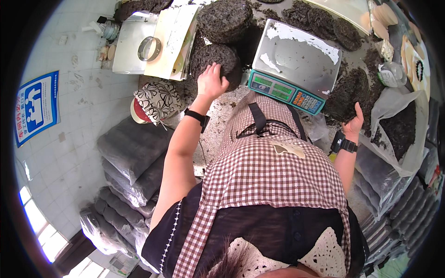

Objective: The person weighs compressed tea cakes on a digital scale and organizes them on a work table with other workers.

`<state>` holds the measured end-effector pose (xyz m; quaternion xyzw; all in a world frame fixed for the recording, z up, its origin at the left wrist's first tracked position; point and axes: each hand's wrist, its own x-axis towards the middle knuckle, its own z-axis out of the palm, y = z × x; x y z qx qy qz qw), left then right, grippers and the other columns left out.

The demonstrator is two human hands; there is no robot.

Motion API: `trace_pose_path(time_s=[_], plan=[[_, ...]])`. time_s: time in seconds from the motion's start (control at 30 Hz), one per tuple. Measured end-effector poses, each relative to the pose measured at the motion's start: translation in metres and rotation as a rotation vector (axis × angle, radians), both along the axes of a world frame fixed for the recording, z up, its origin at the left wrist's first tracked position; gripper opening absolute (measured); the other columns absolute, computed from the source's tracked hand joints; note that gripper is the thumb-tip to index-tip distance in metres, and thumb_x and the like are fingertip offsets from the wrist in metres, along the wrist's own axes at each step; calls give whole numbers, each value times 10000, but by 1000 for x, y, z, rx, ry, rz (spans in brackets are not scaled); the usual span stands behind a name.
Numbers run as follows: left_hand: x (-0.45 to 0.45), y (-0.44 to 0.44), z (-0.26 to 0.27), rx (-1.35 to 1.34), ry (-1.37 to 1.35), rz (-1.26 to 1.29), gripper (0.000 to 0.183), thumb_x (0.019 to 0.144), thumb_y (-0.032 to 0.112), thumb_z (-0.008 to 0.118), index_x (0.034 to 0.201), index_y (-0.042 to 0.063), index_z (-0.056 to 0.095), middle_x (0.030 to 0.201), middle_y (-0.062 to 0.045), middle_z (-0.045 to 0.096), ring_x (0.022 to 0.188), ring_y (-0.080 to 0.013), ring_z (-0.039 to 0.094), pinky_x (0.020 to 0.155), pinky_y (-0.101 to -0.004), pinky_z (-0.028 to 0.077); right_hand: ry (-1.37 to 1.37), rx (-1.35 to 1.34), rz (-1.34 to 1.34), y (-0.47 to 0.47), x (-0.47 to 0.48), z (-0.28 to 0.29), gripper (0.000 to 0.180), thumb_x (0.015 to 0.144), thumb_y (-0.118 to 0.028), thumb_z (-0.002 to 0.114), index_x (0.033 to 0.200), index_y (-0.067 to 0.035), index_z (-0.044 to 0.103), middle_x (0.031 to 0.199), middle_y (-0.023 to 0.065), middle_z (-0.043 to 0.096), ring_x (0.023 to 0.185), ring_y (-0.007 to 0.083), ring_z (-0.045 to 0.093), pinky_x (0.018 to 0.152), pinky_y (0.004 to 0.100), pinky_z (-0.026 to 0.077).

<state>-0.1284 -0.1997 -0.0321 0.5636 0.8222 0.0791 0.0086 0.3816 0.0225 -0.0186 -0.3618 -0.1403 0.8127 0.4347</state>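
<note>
My left hand (212, 81) rests on the top of a stack of dark round dried-seaweed cakes (213, 55); its fingers lie close together and the thumb stands apart. Whether it grips a cake is not clear. At the right, my right hand (354, 121) holds the near edge of dark dried seaweed (349, 92), thumb up, with the other fingers hidden beneath. Between my hands stands a digital scale with a green body (286, 91) and a steel pan (299, 57), which bears only crumbs.
A taller seaweed stack (225, 21) stands behind the left one. A metal ring (149, 48) lies on boards (170, 41) at the left. Flat cakes (320, 24) lie beyond the scale. A plastic jar (392, 74) and an opened plastic bag (420, 114) of dark flakes are at the right.
</note>
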Motion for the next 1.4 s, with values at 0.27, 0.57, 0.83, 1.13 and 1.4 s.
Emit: trace_pose_path(time_s=[0.27, 0.57, 0.83, 1.13, 1.4], plan=[[-10, 10, 123, 1020, -803, 358, 345, 1045, 199, 467, 1229, -52, 616, 1077, -150, 701, 927, -225, 663, 862, -324, 523, -67, 30, -127, -19, 43, 19, 483, 981, -222, 615, 1409, -16, 528, 1413, 170, 576, 1284, 358, 561, 1097, 515, 454], [80, 145, 17, 498, -557, 125, 418, 943, 126, 643, 1301, -65, 542, 1181, -197, 654, 1097, -286, 629, 933, -391, 505, 88, 100, -27, 25, -14, 42, 393, 965, -217, 626, 1296, -5, 618, 1296, 173, 659, 1188, 345, 637, 1024, 493, 518], [122, 218, 56, 159, -1672, -235, 417, 1010, 153, 576, 1405, 31, 518, 1321, -119, 624, 1190, -226, 619, 984, -343, 517, 218, 127, 282, 43, -148, 82, 363, 975, -132, 607, 1307, 15, 590, 1289, 167, 658, 1169, 304, 653, 1020, 454, 543], [136, 220, 76, 90, -2192, 34, 435, 1052, 311, 484, 1401, 58, 541, 1312, -100, 646, 1171, -269, 636, 977, -413, 539, 256, 78, 338, 42, -204, 92, 467, 1015, -325, 549, 1306, 36, 601, 1256, 183, 680, 1117, 335, 675, 1015, 471, 529], [140, 221, 85, 272, -1580, -173, 190, 933, 76, 705, 1120, 67, 669, 1003, -40, 700, 835, -102, 671, 685, -253, 579, 250, 184, -120, 55, -120, 67, 484, 1002, -264, 608, 1401, -3, 527, 1432, 181, 559, 1308, 361, 545, 1120, 548, 425]])
